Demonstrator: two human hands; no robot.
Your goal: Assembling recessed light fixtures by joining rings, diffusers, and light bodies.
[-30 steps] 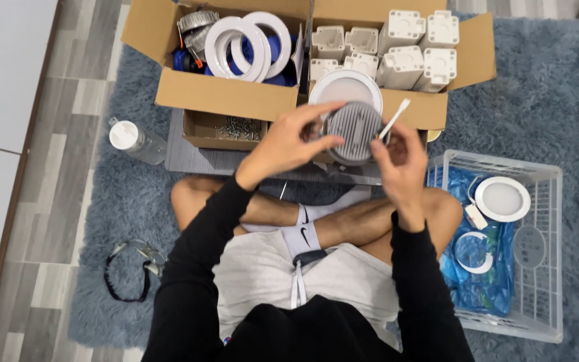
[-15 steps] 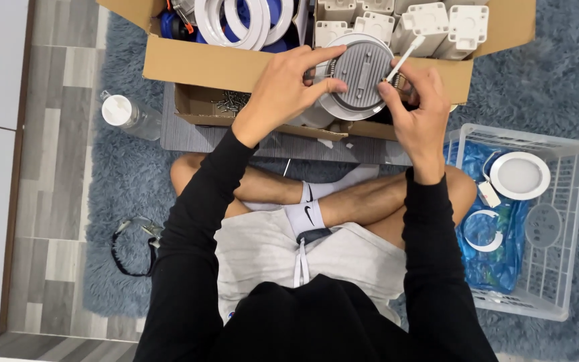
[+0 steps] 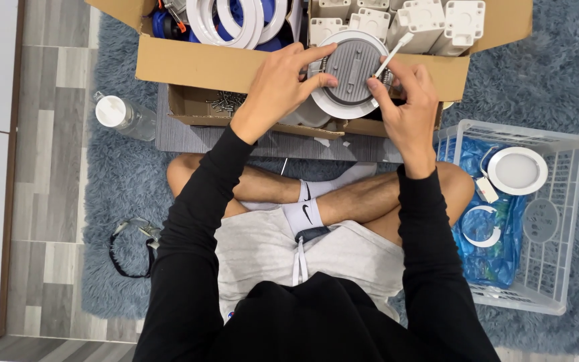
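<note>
The person sits cross-legged on a shaggy blue-grey rug, holding a round recessed light fitting up in front of the open cardboard box, its ribbed grey back facing them and its white rim around the edge. The left hand grasps the fitting from the left, fingers curled over the rim and the thumb pressed on the grey back. The right hand pinches at the right edge, where a spring clip seems to sit, and a thin white stick-like tool juts up from between its fingers; I cannot tell exactly how the tool is gripped. To do this well, I would say the left hand should keep the disc steady and flat to the eyes, so the right can work the small part at the rim without the whole thing turning. Fingertips want to stay clear of the spring, which looks as if it could snap back. Small loose screws lie in the shallow box below, so holding the work above it makes sense. To the right, a white plastic basket lined with blue wrap holds a finished white light. A capped water bottle lies well apart on the left.
</note>
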